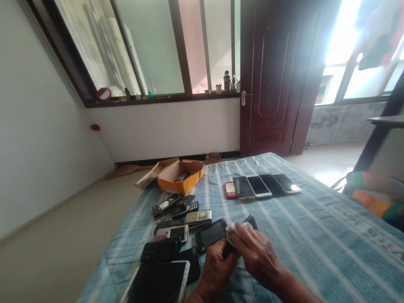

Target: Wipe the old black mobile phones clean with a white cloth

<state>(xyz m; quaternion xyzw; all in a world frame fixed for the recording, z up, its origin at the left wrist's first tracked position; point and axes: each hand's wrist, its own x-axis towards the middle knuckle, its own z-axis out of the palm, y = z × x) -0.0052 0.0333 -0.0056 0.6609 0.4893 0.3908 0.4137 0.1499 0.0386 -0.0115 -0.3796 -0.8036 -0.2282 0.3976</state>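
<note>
My left hand (pixel 217 267) is closed around a dark phone (pixel 251 221), whose far end shows past my fingers. A crumpled white cloth (pixel 235 230) is pinched in my right hand (pixel 260 254) and pressed against that phone. Most of the phone is hidden by my hands and the cloth. Just beyond my left hand lies a black touchscreen phone (pixel 212 235) on the bedspread. Left of it are a keypad phone (pixel 198 216), a white-and-pink phone (pixel 176 234) and a black keypad phone (pixel 160 249). A white tablet (pixel 158 282) lies nearest to me.
An open orange cardboard box (pixel 186 183) with phones inside stands at the bed's far left edge. Several phones lie in a row farther off, among them a small pink phone (pixel 231 190) and a white phone (pixel 259 186). Blue striped fabric (pixel 315 248) covers the bed.
</note>
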